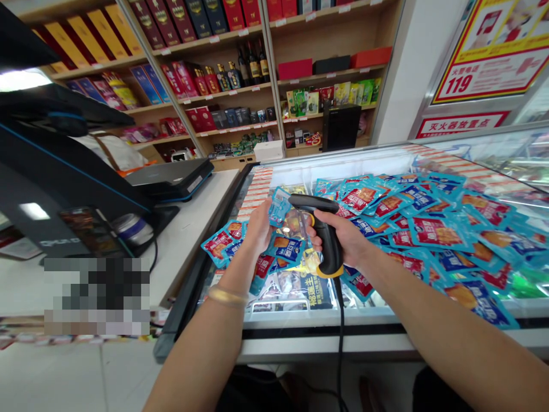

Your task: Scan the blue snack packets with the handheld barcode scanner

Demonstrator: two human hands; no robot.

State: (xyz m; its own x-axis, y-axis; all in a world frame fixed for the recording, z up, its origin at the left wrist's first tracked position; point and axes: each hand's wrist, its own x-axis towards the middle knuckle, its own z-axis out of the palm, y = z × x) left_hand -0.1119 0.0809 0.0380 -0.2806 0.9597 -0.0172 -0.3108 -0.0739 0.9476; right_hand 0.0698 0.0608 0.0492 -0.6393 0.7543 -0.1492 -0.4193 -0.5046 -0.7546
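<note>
My right hand (341, 234) is wrapped round the grip of a black and yellow barcode scanner (315, 203), whose head points left. Its cable (341, 343) hangs down over the front edge. Closed on a small blue snack packet (279, 207), my left hand (259, 226) holds it just in front of the scanner head, with the printed back facing it. Under and beside my left hand lie several more packets (287, 249), some partly hidden by my forearm. To the right of the scanner spreads a large heap of blue snack packets (433, 229) with red and dark blue labels.
The packets lie on the glass top of a chest freezer (278, 317) with a dark frame. On the left, a counter (201, 220) bears a scale (171, 177) and a black terminal (64, 189). Shelves (218, 91) with boxes and bottles stand behind.
</note>
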